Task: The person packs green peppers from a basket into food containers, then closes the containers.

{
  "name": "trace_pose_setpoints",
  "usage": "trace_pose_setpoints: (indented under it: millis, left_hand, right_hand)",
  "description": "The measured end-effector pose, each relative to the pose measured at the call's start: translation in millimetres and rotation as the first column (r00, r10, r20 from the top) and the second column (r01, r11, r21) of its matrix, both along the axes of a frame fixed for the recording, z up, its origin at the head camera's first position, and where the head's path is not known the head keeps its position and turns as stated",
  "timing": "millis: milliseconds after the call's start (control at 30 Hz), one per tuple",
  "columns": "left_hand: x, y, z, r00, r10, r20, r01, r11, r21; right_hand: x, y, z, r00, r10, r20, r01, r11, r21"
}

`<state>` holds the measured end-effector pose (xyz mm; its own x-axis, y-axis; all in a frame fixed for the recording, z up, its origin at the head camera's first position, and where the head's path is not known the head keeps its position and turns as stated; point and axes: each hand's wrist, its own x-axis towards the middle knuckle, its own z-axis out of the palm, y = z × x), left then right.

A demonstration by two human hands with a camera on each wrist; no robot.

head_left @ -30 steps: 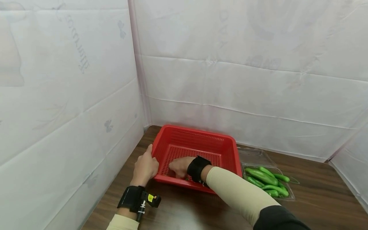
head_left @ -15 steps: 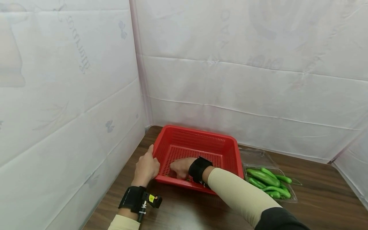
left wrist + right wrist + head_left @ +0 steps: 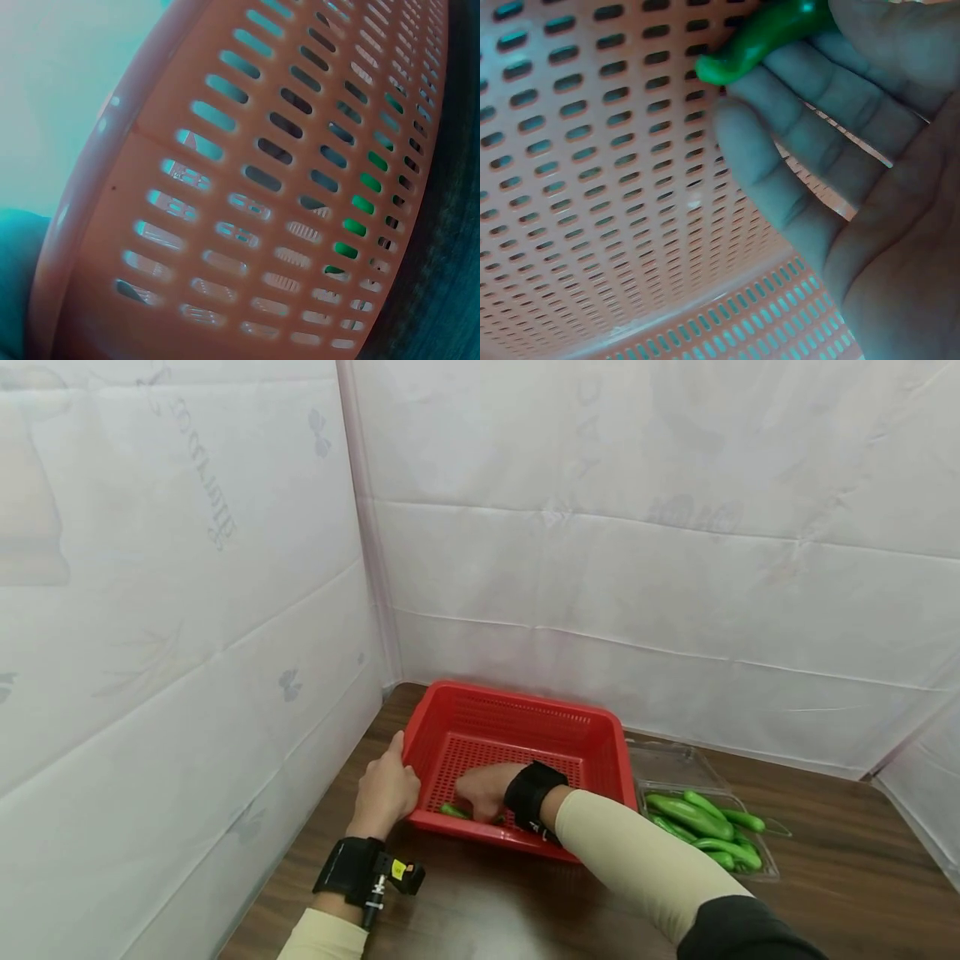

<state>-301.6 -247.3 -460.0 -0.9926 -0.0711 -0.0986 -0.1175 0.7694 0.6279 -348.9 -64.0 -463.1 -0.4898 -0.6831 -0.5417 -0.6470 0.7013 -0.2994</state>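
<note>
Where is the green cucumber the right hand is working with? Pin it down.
In the head view the green cucumber lies on the floor of the red basket, near its front-left corner, just under the right hand; the left hand holds the basket's left rim.

Basket open on top; walls close left/back; cucumber tray blocks right side.

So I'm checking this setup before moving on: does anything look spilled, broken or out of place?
Nothing stands out. The red basket sits flat on the table, the left hand steadies its rim, the right hand rests on a green cucumber inside, and the others lie in their clear tray.
</note>
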Motion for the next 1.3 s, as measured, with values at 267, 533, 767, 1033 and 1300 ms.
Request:
trace_pose_setpoints:
  millis: [267, 533, 767, 1033, 1300]
  left_hand:
    - [1.1, 1, 2.1, 1.0, -0.008, 0.006, 0.008, 1.0, -0.007]
    - [1.9, 4, 2.0, 1.0, -0.018, 0.018, 0.018, 1.0, 0.008]
    - [3.6, 7, 1.4, 0.999, -0.032, 0.022, 0.032, 0.999, 0.01]
    - [-1.6, 7, 2.6, 0.999, -0.049, 0.017, 0.049, 0.999, -0.001]
    - [-8.4, 4, 4.1, 0.997, -0.071, 0.031, 0.071, 0.997, -0.004]
  right_hand:
    - [-1.0, 4, 9.3, 0.997, -0.074, -0.017, 0.075, 0.997, 0.02]
    - [5.3, 2, 1.2, 0.992, -0.04, -0.117, 0.039, 0.999, -0.007]
    - [11.2, 8, -0.1, 0.982, 0.001, -0.188, -0.002, 1.0, -0.007]
    - [10.4, 23, 20.5, 0.975, -0.007, -0.223, 0.005, 1.0, -0.009]
    - [12.6, 47, 56.8, 0.961, -0.031, -0.273, 0.017, 0.998, -0.055]
